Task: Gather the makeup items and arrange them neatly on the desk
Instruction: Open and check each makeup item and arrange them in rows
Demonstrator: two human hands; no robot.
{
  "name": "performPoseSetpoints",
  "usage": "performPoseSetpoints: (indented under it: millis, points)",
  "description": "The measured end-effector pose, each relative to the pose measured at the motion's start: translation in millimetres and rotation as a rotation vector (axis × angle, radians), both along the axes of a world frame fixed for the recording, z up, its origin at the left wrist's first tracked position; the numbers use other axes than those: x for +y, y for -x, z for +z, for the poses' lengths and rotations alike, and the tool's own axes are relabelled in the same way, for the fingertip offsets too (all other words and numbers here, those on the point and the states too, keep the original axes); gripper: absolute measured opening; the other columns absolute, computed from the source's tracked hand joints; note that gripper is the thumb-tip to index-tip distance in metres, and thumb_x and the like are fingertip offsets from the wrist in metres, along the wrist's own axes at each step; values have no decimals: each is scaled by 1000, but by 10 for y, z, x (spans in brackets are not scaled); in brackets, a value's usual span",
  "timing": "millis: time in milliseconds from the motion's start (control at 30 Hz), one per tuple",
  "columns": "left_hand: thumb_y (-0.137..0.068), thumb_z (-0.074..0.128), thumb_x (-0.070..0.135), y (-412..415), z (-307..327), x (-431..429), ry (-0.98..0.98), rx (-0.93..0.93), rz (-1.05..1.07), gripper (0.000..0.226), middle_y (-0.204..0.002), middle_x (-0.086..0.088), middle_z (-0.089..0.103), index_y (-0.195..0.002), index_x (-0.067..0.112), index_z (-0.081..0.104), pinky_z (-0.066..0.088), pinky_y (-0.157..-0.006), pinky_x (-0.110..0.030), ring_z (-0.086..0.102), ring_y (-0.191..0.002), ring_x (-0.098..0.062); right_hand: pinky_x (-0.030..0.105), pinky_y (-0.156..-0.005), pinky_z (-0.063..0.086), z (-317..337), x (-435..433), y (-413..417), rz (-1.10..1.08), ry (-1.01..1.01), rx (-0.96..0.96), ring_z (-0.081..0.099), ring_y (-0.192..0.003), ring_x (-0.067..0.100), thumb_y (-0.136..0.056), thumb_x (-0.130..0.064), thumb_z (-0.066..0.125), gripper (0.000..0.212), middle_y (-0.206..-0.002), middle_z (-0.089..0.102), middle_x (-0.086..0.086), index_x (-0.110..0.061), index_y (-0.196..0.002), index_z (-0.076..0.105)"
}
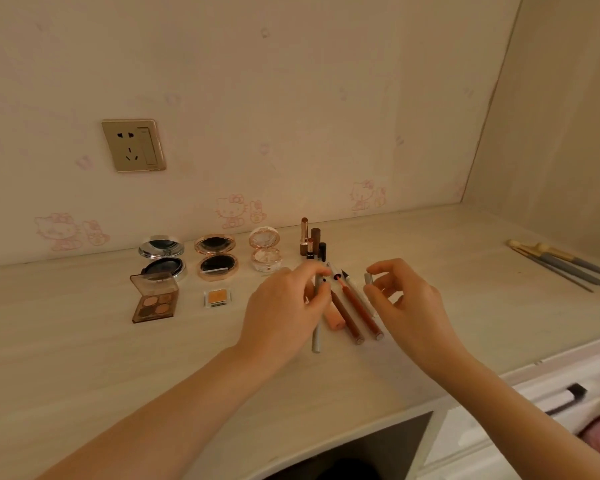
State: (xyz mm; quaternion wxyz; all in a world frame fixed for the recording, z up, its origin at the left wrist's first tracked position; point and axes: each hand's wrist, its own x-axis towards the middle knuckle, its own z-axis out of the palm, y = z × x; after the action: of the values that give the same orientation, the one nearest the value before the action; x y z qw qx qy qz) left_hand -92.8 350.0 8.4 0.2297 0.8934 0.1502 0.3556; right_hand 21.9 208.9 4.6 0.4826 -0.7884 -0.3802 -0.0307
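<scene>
In the head view, the left hand (284, 306) grips a grey pen (316, 336) near its far end, fingers curled round the barrel, while the pen's near end points back toward the person. The right hand (407, 303), just to the right, pinches a small grey cap (368, 278) between thumb and forefinger, with the other fingers loosely bent. The cap is held apart from the pen.

Between the two hands, a dark brown pencil (349, 322), an orange-brown pencil (362, 313) and a white liner with a black tip (352, 285) lie side by side on the pale desk (84, 358). A pink tube (334, 318) lies just left of them, partly hidden by the left hand.

Just beyond the hands, a cluster of lipsticks (312, 242) stands upright near the wall. To its left, three open compacts sit in a row: a pink-white one (266, 251), a rose-gold one (216, 257) and a silver one (162, 258). Nearer, an open eyeshadow palette (155, 297) touches the silver compact, and a small orange pan (217, 296) lies to the palette's right.

Far right on the desk lie several brushes (565, 265), well apart from the rest. A wall socket (133, 145) sits above the compacts.
</scene>
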Motion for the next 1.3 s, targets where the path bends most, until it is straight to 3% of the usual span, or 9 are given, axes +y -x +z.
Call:
performPoseSetpoints:
  millis: [133,300,433,567,833,1000,1167,1300]
  points:
    - [-93,54,34,-249,29,-141,9,36,-54,21,-68,11,55,-112,32,61,46,-60,-27,54,-70,-5,15,-64,42,14,-135,-220,-49,20,-16,57,-84,2,-92,-28,58,17,-89,62,-11,-31,-109,55]
    - [-90,51,42,-655,20,-308,-59,185,-68,28,-84,7,58,-117,37,53,46,-69,-31,52,-86,-10,13,-63,40,-8,-255,-554,-94,98,41,59,-85,6,-92,-30,57,18,-88,66,-5,-24,-108,60]
    - [-91,52,41,-943,52,-438,-83,286,-69,33,-97,2,56,-123,31,52,47,-75,-33,56,-90,-16,10,-60,36,-49,-316,-818,-130,256,-23,53,-78,3,-93,-31,55,19,-88,64,-5,-23,-110,60]
    - [-90,51,41,-1188,71,-549,-109,375,-24,36,-107,-5,54,-123,27,54,46,-76,-35,56,-92,-25,18,-64,39,-106,-358,-1012,-163,383,-107,54,-80,9,-94,-30,53,23,-90,62,-5,-20,-114,60]
    - [-95,46,33,-1353,79,-659,-306,520,-9,32,-104,-12,59,-112,10,60,36,-78,-35,49,-100,-28,28,-76,47,-212,-399,-1103,-131,456,-237,53,-91,14,-97,-28,47,24,-98,62,-3,-20,-118,57]
    - [-95,43,36,-1418,-27,-615,-412,529,-28,29,-85,-6,62,-83,13,58,36,-76,-36,48,-94,-25,30,-76,49,-237,-400,-1108,-108,445,-271,54,-92,14,-97,-30,46,26,-102,59,-3,-20,-118,57]
    - [-95,45,36,-1323,-30,-560,-380,406,-123,33,-102,1,56,-108,16,66,42,-81,-33,44,-103,-18,26,-79,47,-258,-460,-1105,-64,426,-304,50,-91,10,-97,-35,46,28,-101,56,-7,-22,-120,56]
    - [-95,44,36,-1077,25,-499,-332,432,-238,35,-118,8,56,-120,20,62,41,-95,-34,39,-116,-11,21,-84,42,-266,-563,-1087,-12,447,-334,49,-98,9,-98,-27,43,28,-111,55,-8,-26,-123,55]
